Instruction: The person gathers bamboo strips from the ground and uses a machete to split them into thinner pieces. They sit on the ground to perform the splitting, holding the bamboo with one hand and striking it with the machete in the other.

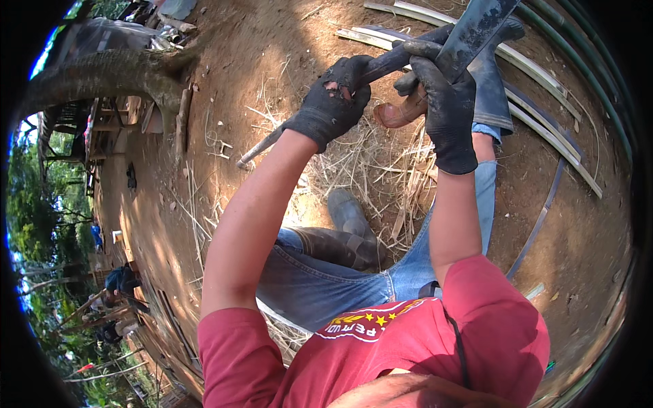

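Note:
My left hand (333, 98), in a worn black glove with a torn patch, is closed around a long dark strip (391, 62) that looks like split bamboo. One end of the strip (260, 146) sticks out behind that hand, low to the left. My right hand (445, 112), also gloved in black, grips a machete by its curved wooden handle (401, 113). The wide, dark-stained machete blade (476, 37) points up to the right and crosses over the strip. Whether blade and strip touch, I cannot tell.
Thin shavings (360, 160) litter the dirt beneath my hands. Pale split strips (544, 126) lie to the right, with green bamboo poles (578, 37) beyond. My boots (350, 221) rest on the ground. A tree trunk (88, 81) and a distant person (122, 280) are at left.

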Motion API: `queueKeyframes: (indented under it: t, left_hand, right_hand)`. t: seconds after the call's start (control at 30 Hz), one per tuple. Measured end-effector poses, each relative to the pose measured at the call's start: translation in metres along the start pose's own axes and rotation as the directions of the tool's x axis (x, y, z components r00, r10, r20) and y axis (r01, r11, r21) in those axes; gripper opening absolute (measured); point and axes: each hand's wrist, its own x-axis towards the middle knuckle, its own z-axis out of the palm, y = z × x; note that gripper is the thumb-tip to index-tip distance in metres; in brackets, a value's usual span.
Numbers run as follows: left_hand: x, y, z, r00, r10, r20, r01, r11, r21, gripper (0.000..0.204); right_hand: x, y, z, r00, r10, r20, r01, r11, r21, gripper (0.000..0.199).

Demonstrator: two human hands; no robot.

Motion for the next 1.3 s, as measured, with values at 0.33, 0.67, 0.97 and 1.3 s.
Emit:
queueKeyframes:
  t: [0.33, 0.67, 0.97, 1.3]
  left_hand:
    - [0.0, -0.031, -0.229, 0.677, 0.116, -0.727, -0.268, 0.958, -0.097, 0.021]
    - [-0.11, 0.053, -0.316, 0.469, 0.107, -0.877, -0.343, 0.937, -0.07, 0.036]
    - [-0.129, 0.102, -0.324, 0.472, 0.287, -0.834, -0.578, 0.815, -0.047, 0.052]
    - [-0.125, 0.117, -0.253, 0.239, 0.237, -0.942, -0.583, 0.811, 0.056, 0.092]
  right_hand:
    - [0.018, 0.02, -0.031, 0.98, 0.155, -0.122, -0.126, 0.967, 0.22, 0.035]
    - [0.002, 0.037, 0.007, 0.948, 0.316, 0.03, -0.317, 0.939, 0.134, 0.033]
    - [-0.018, 0.019, 0.044, 0.945, 0.256, 0.205, -0.271, 0.961, 0.049, 0.038]
    - [-0.046, 0.005, 0.075, 0.877, 0.33, 0.349, -0.328, 0.942, -0.067, 0.066]
